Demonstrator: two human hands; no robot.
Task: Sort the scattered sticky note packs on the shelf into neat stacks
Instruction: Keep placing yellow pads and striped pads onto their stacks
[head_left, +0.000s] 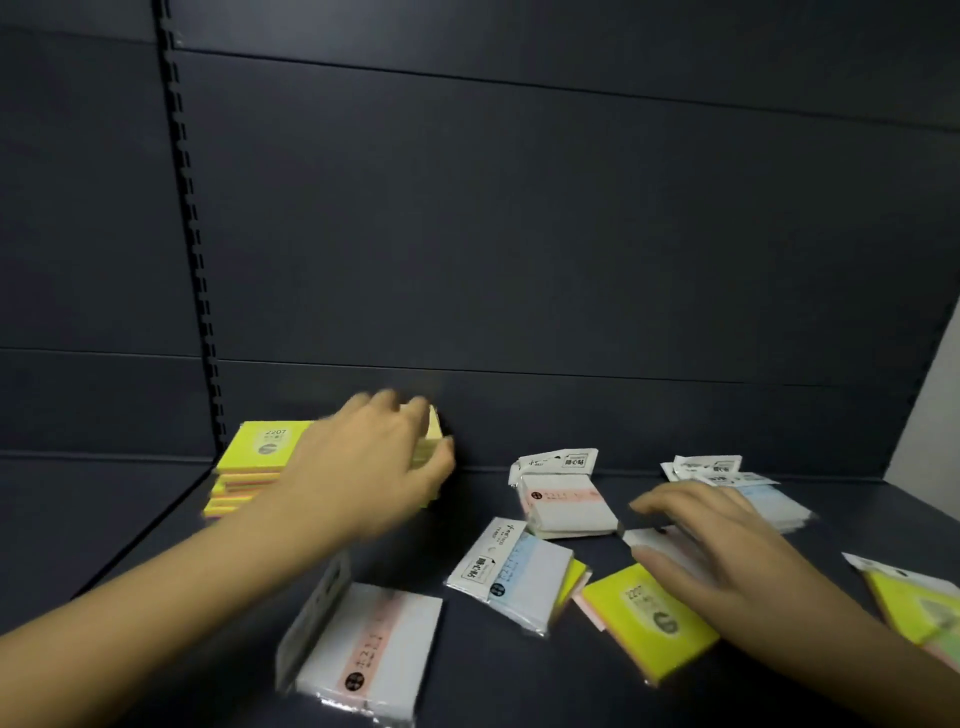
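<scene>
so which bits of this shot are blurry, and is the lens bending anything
Head view: the left hand is motion-smeared over the neon yellow stack, so its grip is unreadable; the right hand is softer-edged but clearer. Label print on the blue-striped pack stays legible. Wide-angle distortion bows the slotted upright and the back-panel seams. Lighting is dim and even, no glare.

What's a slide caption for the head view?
Left hand sets a yellow pack by the neon stack; right hand reaches among scattered packs.
</scene>
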